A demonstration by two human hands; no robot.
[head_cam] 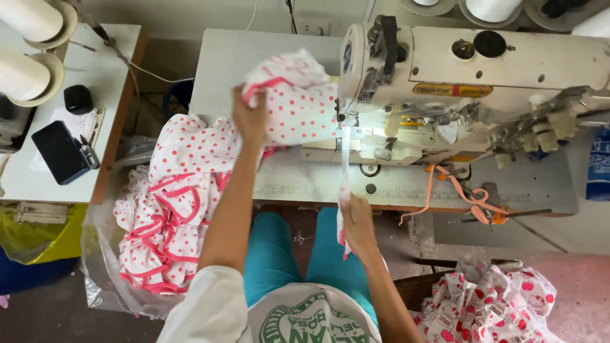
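My left hand point(250, 116) grips a white garment with red dots and pink trim point(293, 101), lifted over the sewing table just left of the machine head. My right hand point(357, 222) is at the table's front edge and pinches a narrow white strip point(345, 166) that runs up to the lit needle area of the cream sewing machine point(483, 70). A pile of matching dotted pieces point(171, 209) hangs off the table's left side, beside my left arm.
A side table at left holds a dark phone point(59, 152), small snips point(88, 152), a black round object point(78, 99) and white thread cones point(22, 76). Pink tape point(470, 197) trails off the machine. A printed fabric heap point(489, 305) lies at lower right.
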